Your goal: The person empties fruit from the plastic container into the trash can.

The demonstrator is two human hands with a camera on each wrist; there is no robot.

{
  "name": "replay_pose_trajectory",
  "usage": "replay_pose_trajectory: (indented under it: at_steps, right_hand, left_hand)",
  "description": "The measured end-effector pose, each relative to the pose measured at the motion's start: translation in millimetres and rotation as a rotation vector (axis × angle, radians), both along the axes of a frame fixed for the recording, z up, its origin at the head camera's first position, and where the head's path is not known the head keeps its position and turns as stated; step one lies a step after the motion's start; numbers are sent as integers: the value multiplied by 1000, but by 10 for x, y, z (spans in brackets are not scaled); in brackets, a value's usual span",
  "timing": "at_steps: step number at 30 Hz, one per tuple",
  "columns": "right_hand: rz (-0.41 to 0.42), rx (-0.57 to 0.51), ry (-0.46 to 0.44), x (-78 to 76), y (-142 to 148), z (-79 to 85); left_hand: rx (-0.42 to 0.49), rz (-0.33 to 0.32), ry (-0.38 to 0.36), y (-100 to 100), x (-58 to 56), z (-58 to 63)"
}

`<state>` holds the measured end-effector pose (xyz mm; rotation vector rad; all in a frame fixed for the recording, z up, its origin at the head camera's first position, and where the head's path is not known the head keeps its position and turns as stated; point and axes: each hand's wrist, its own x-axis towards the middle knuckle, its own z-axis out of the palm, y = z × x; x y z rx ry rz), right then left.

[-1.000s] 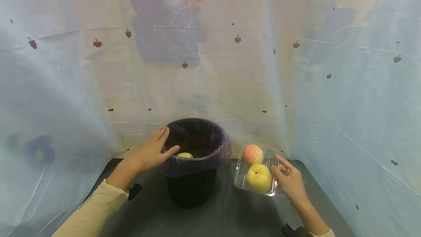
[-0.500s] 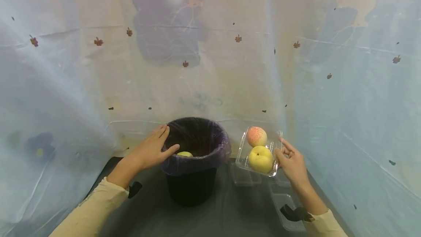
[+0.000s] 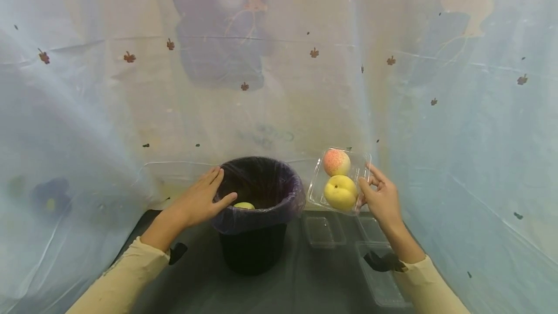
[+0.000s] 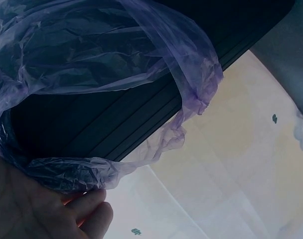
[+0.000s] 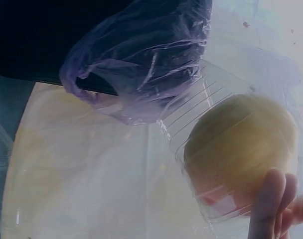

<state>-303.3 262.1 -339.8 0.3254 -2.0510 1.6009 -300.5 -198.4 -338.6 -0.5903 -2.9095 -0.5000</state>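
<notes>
My right hand pinches the right edge of a clear plastic tray, raised above the table and right of the bin. Two peaches lie in it: a red-and-cream peach at the far end and a yellow peach nearer me. At the left side of the black bin, my left hand rests with fingers straight against the rim, over the purple bag lining it. Inside the bin shows the top of a yellow-green fruit. The bin's bottom is hidden.
Several clear plastic trays sit on the dark table: one tray right of the bin, another tray behind it to the right, and a larger tray under my right forearm. A printed plastic sheet hangs around the table.
My right hand has lifted the tray with the two peaches off the table area, away from me, uncovering the trays beneath. The left hand stays at the bin's rim.
</notes>
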Motion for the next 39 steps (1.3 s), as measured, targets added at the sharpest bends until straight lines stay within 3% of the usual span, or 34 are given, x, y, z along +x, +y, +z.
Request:
replay_pose_trajectory:
  at_steps: [16, 20, 33, 39]
  right_hand:
    - [39, -14, 86, -233, -280, 267]
    - [24, -15, 138, -293, -369, 299]
    - [105, 18, 326, -508, -591, 320]
    - [105, 19, 378, -377, -788, 457]
  left_hand:
    - [-1, 3, -1, 5, 7, 7]
    - [-3, 3, 0, 9, 17, 17]
    - [5, -3, 3, 2, 7, 1]
    - [4, 2, 2, 8, 4, 3]
